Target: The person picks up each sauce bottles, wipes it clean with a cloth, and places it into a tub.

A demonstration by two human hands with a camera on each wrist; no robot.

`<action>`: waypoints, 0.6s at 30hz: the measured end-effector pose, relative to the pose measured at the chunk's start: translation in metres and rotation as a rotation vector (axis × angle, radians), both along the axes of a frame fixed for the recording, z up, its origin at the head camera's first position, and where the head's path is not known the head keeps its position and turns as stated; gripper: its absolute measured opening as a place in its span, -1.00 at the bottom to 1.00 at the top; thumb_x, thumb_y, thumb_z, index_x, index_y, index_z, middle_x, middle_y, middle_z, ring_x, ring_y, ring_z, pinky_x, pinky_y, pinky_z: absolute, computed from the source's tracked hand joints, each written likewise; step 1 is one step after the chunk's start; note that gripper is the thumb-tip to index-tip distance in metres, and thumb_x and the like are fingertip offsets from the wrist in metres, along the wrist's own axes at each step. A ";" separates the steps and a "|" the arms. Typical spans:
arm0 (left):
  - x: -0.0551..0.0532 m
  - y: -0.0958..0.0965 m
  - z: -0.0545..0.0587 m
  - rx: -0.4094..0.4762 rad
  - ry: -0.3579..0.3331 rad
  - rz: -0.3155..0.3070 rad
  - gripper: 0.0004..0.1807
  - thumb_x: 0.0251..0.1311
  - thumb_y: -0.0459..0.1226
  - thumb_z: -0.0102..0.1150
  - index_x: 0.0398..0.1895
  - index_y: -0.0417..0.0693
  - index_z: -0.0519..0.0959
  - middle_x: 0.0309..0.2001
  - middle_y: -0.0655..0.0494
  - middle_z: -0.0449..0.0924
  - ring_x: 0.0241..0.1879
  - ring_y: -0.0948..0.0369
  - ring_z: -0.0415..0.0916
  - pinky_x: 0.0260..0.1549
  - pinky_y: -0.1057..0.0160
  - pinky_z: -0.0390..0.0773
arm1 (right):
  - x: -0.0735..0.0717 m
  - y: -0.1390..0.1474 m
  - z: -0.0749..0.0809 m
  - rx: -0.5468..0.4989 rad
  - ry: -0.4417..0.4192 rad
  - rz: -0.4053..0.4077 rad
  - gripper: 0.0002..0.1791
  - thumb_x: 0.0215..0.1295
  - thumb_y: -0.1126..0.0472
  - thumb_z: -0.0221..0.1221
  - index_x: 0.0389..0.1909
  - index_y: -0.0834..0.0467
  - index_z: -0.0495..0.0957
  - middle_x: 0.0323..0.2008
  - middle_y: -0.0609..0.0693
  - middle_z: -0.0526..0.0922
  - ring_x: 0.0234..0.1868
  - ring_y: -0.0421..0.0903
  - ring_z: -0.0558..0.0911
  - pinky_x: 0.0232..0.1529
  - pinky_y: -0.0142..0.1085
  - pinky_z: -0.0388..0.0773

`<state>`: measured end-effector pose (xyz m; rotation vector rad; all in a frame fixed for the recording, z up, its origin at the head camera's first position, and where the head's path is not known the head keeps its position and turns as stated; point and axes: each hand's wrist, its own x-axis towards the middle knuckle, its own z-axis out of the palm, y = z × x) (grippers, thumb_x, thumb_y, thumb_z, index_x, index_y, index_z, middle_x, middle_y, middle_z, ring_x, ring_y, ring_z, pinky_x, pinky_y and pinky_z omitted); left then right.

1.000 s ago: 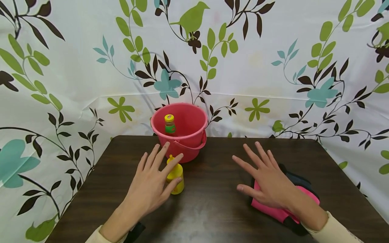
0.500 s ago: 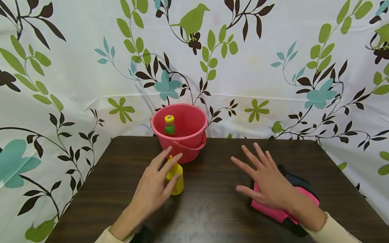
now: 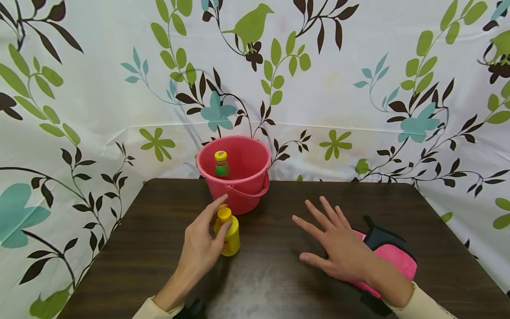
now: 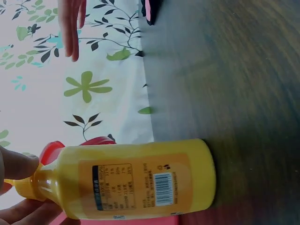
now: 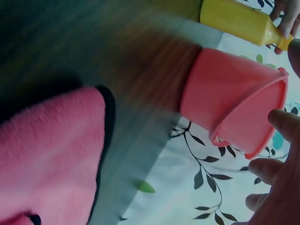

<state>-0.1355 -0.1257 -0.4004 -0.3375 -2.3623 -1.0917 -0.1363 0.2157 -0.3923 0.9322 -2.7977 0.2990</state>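
A yellow squeeze bottle [image 3: 231,237] stands upright on the dark table, in front of the bucket. My left hand [image 3: 203,243] grips it around the neck, just under its cap. In the left wrist view the thumb [image 4: 18,164] lies on one side of the neck and fingers [image 4: 35,213] on the other; the bottle's printed label and barcode face that camera. My right hand [image 3: 342,248] is spread open over the table, holding nothing. It partly covers a pink plush item with black edging [image 3: 398,259], whose fleecy surface shows in the right wrist view.
A pink bucket [image 3: 251,201] with its handle hanging down stands at the table's back edge. Inside it is a small jar with a yellow lid [image 3: 221,161]. A patterned curtain [image 3: 342,102] hangs behind the wooden table [image 3: 279,283].
My left hand has moved right and closed its fingers and thumb onto the bottle's neck. My right hand has shifted slightly left and toward me, uncovering more of the pink item.
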 end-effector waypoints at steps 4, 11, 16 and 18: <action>0.001 0.000 -0.002 0.040 -0.006 0.011 -0.36 0.20 -0.41 0.51 0.37 -0.04 0.54 0.18 -0.05 0.73 0.04 0.05 0.76 0.10 -0.03 0.74 | 0.002 -0.003 -0.006 0.004 -0.003 0.018 -0.11 0.42 -0.41 0.18 0.68 -0.43 0.03 0.76 -0.01 -0.10 0.76 0.24 -0.24 0.56 0.47 -0.04; 0.002 0.001 -0.002 0.062 0.001 0.028 -0.47 0.17 -0.41 0.52 0.23 -0.08 0.62 0.08 0.05 0.76 -0.05 0.14 0.74 0.06 0.02 0.76 | 0.003 -0.004 -0.007 -0.003 -0.003 0.008 -0.12 0.43 -0.42 0.15 0.68 -0.43 0.03 0.76 -0.02 -0.10 0.76 0.23 -0.25 0.56 0.46 -0.05; 0.004 0.006 -0.003 0.067 0.006 0.018 -0.47 0.14 -0.43 0.54 0.21 -0.08 0.63 0.04 0.08 0.76 -0.10 0.21 0.71 -0.03 0.10 0.78 | 0.004 -0.001 -0.007 -0.015 -0.004 -0.009 -0.12 0.42 -0.40 0.18 0.67 -0.43 0.04 0.76 -0.03 -0.09 0.76 0.23 -0.24 0.59 0.43 -0.08; 0.006 0.009 -0.004 0.066 0.018 -0.001 -0.46 0.12 -0.43 0.55 0.20 -0.07 0.63 0.04 0.09 0.76 -0.11 0.24 0.70 -0.05 0.14 0.79 | 0.004 0.001 -0.007 -0.014 -0.002 -0.018 -0.11 0.41 -0.39 0.19 0.67 -0.44 0.03 0.76 -0.03 -0.10 0.76 0.23 -0.23 0.59 0.43 -0.08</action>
